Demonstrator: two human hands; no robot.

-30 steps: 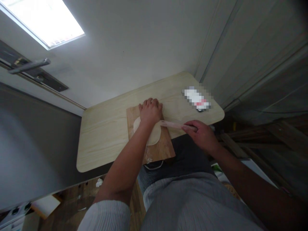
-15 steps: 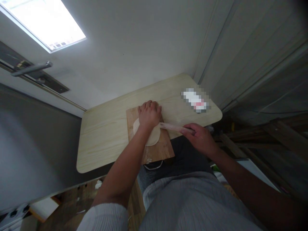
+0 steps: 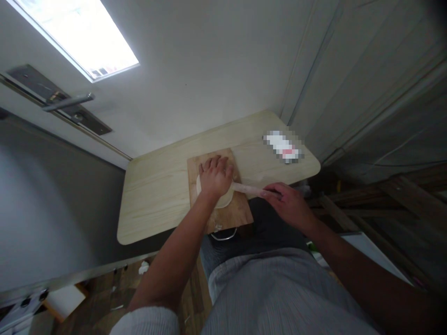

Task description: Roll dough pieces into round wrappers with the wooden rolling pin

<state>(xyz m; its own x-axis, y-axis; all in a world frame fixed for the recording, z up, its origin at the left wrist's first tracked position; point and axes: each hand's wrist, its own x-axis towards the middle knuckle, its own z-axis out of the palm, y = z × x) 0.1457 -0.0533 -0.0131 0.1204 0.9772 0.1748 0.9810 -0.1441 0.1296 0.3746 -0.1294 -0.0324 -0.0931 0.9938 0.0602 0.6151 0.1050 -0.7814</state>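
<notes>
My left hand [image 3: 215, 178] lies palm down on a flat, pale round of dough [image 3: 226, 200], its fingers stretched forward and slightly spread. Under the dough is a wooden cutting board [image 3: 237, 215] with a metal loop handle [image 3: 225, 236] at its near end. My right hand [image 3: 288, 203] is closed around one end of a thin, pale, floury rolling pin [image 3: 249, 189]. The pin reaches leftward over the board to the side of my left palm. Whether it continues beneath that palm is hidden.
The board rests on a light wood-grain table [image 3: 150, 200] against a white door with a metal handle [image 3: 70, 102]. A blurred white and pink item [image 3: 282, 146] lies at the table's back right. Wooden beams [image 3: 405, 195] stand at right; a white scrap [image 3: 143, 267] lies on the floor.
My left hand has shifted slightly toward me over the dough. The rolling pin has tilted a little and stays in my right hand. The camera view has moved slightly.
</notes>
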